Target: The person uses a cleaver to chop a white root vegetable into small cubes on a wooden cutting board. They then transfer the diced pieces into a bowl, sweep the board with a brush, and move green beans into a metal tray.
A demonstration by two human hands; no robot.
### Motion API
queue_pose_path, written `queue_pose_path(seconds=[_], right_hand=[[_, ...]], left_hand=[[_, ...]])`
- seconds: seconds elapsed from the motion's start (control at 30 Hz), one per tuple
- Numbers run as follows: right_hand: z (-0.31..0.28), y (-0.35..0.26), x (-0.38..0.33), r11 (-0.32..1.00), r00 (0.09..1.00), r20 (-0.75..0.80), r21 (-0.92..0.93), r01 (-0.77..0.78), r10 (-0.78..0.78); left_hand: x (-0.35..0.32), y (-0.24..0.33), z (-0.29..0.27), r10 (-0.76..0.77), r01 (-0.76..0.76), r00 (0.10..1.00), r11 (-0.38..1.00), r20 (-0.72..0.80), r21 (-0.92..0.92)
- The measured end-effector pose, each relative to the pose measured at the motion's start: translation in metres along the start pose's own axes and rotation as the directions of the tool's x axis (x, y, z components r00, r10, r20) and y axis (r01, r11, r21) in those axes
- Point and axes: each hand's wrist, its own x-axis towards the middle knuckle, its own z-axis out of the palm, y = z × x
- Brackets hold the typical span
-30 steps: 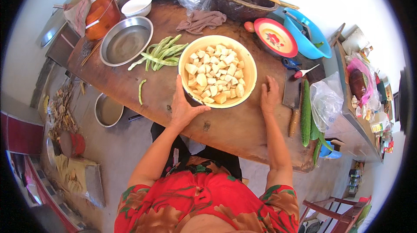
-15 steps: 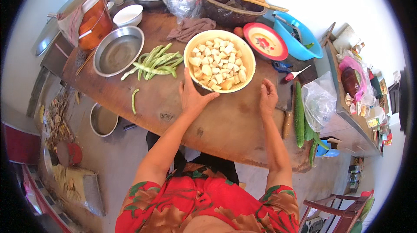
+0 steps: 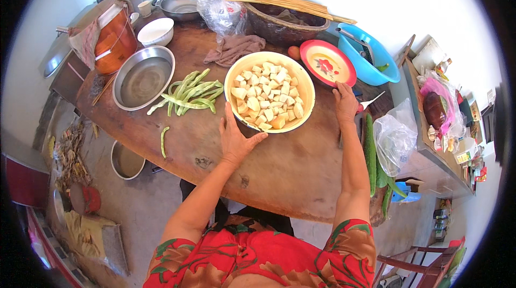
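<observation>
A cream enamel basin (image 3: 308,110) full of cut pale chunks, which look like potato (image 3: 267,94), stands mid-table. My left hand (image 3: 236,138) rests against its near left side, fingers stretched and thumb spread wide. To the right, my right hand (image 3: 345,104) has its fingers closed at the near rim of a red-rimmed plate (image 3: 324,65) with a flower pattern. The plate lies flat beside the basin. Under my right forearm, a knife is mostly hidden. A small red-and-white tool (image 3: 367,103) lies just right of that hand.
Green beans (image 3: 191,94) and a metal bowl (image 3: 144,77) are at left. Cucumbers (image 3: 370,153) and a plastic bag (image 3: 395,137) lie along the right edge. Behind stand a blue basin (image 3: 376,73), a dark pot (image 3: 279,24) with sticks across it, and a brown cloth (image 3: 236,50).
My right hand has moved forward from beside the basin to the plate's rim. The left hand stays at the basin. The whole view has shifted slightly.
</observation>
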Motion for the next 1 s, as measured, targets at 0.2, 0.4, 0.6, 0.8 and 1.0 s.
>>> queue_pose_path(seconds=[0.2, 0.4, 0.6, 0.8, 1.0], right_hand=[[0.002, -0.006, 0.008, 0.996, 1.0, 0.02, -0.089, -0.016, 0.018], [0.012, 0.001, 0.012, 0.999, 0.996, -0.091, -0.043, -0.017, 0.013], [0.01, 0.001, 0.021, 0.985, 0.991, -0.09, -0.132, -0.113, 0.102], [-0.006, -0.005, 0.025, 0.999, 0.968, -0.247, -0.015, -0.05, 0.045], [-0.038, 0.003, 0.013, 0.995, 0.932, -0.349, -0.05, 0.084, -0.096]], left_hand=[[-0.002, 0.002, 0.0, -0.019, 0.019, 1.0, 1.0, 0.004, -0.007], [-0.002, 0.002, 0.0, -0.007, 0.006, 1.0, 1.0, -0.004, -0.008], [-0.001, 0.003, 0.0, -0.005, 0.005, 1.0, 1.0, -0.005, -0.003], [-0.001, 0.006, -0.003, -0.005, 0.006, 1.0, 0.999, -0.006, 0.035], [-0.002, 0.01, -0.004, 0.023, -0.023, 1.0, 0.999, -0.012, 0.026]])
